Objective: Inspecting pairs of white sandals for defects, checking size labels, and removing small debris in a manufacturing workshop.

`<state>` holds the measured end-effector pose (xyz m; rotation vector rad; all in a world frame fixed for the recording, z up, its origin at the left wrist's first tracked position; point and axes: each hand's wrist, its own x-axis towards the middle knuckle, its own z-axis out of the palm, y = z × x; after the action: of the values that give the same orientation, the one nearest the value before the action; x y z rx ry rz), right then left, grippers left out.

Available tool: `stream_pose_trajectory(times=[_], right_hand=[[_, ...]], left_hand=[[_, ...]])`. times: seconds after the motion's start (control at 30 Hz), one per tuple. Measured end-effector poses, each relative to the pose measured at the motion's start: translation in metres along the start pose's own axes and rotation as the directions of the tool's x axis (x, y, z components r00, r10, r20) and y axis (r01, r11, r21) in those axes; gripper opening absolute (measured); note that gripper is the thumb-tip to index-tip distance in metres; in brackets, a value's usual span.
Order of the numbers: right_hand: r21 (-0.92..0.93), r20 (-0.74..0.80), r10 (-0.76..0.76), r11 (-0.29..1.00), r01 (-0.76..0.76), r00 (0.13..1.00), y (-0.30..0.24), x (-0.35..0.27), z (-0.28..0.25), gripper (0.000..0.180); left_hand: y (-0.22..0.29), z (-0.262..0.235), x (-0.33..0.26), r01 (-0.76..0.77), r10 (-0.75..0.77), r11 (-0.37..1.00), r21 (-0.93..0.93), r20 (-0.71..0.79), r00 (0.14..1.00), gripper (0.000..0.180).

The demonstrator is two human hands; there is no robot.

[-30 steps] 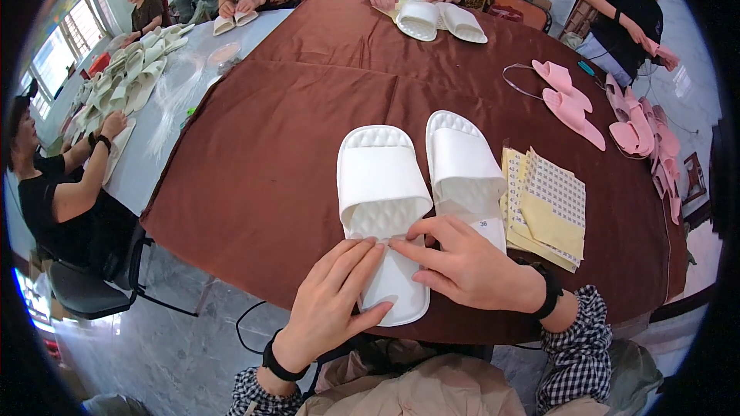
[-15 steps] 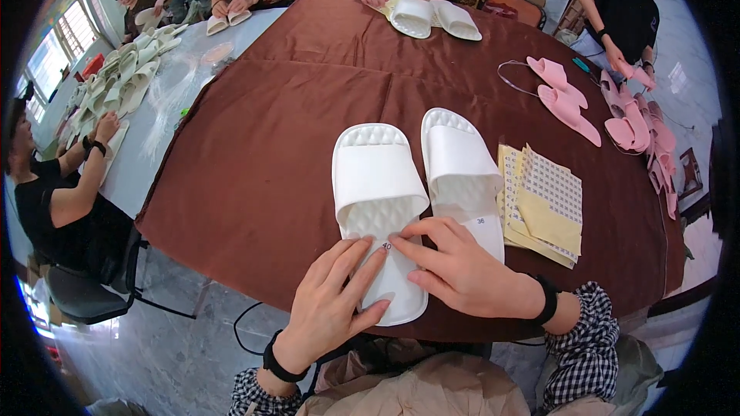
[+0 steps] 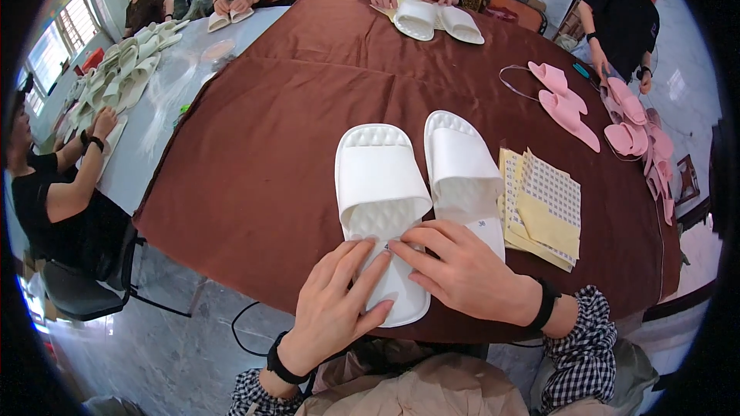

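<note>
Two white slide slippers lie side by side, toes away from me. On the heel end of the left slipper (image 3: 376,177) is a small printed sticker (image 3: 387,246), partly covered by my fingertips. My left hand (image 3: 333,293) rests there from the left, fingers stretched out and thumb apart along the insole's edge. From the right, my right hand (image 3: 466,273) presses its index fingertip at the sticker, its other fingers spread over the insole. Neither hand grips the slipper. The right slipper (image 3: 465,162) bears a similar sticker and is partly hidden behind my right hand.
Pale yellow sticker sheets (image 3: 549,216) lie right of the slippers on the brown cloth-covered table (image 3: 254,162). Pink slippers (image 3: 566,112) and a teal tool (image 3: 580,70) are farther right. Across the table, a person handles white slippers (image 3: 416,19). More slippers are piled on the left table (image 3: 173,100).
My right hand has shifted slightly, and its fingertips now cover more of the sticker. The left hand stays nearly still. At the far right, a person's hands have lowered.
</note>
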<state>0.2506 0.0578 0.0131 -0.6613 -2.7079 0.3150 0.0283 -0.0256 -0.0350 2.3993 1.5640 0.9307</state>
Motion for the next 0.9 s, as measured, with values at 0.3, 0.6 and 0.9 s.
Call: stream_pose_trajectory(times=[0.3,0.6,0.9], right_hand=[[-0.003,0.037,-0.029,1.000,0.029,0.999,0.0039,0.0010,-0.0026,0.047],[-0.018,-0.002,-0.022,1.000,0.022,1.000,-0.0005,0.0002,0.0019,0.048],[0.016,-0.046,-0.014,1.000,0.015,0.999,-0.0010,-0.0020,0.0017,0.046]], left_hand=[[-0.0024,0.0057,-0.0032,0.004,-0.005,0.999,-0.037,-0.033,0.999,0.065],[-0.0002,0.0027,-0.0030,-0.004,0.004,1.000,0.002,-0.001,1.000,0.064],[0.0001,0.0015,-0.0038,-0.006,0.006,1.000,0.017,0.001,1.000,0.061]])
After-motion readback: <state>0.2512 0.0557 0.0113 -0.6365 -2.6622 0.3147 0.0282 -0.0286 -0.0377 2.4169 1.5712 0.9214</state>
